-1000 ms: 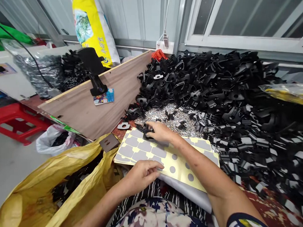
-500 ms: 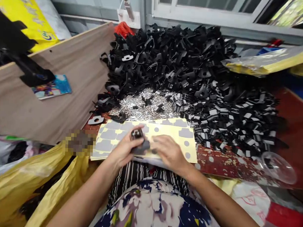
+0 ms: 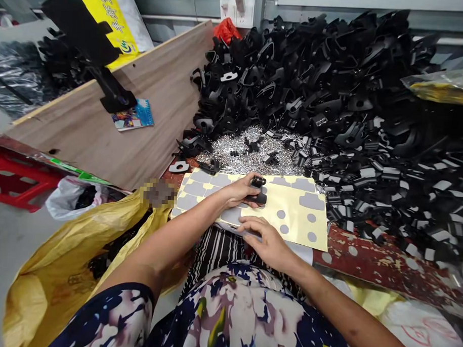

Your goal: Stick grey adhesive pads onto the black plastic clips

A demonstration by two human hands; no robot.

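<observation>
Your left hand (image 3: 239, 192) now has the clip (image 3: 258, 191) to itself: its fingers (image 3: 249, 183) are closed round the small black piece, thumb on top, and they hold it just above the middle of the yellow sheet (image 3: 294, 218). Half a second ago both hands met on that clip near the sheet's near edge. Since then your right hand (image 3: 266, 241) has let go and dropped back toward you. It rests at the near edge of the sheet with its fingers (image 3: 249, 225) bent down onto a grey pad (image 3: 232, 214), touching it. You cannot tell from here whether they pinch the pad or only press on it.

The clip has moved a little up the sheet and away from your lap, and the two hands are now apart. A second ago the roles were swapped: the right hand was at the far edge and the left was on the pads.

The sheet lies as before on the bench (image 3: 368, 262), just in front of the silver pins (image 3: 251, 156) and the black heap (image 3: 333, 86), with the yellow bag (image 3: 69, 259) at your left
</observation>
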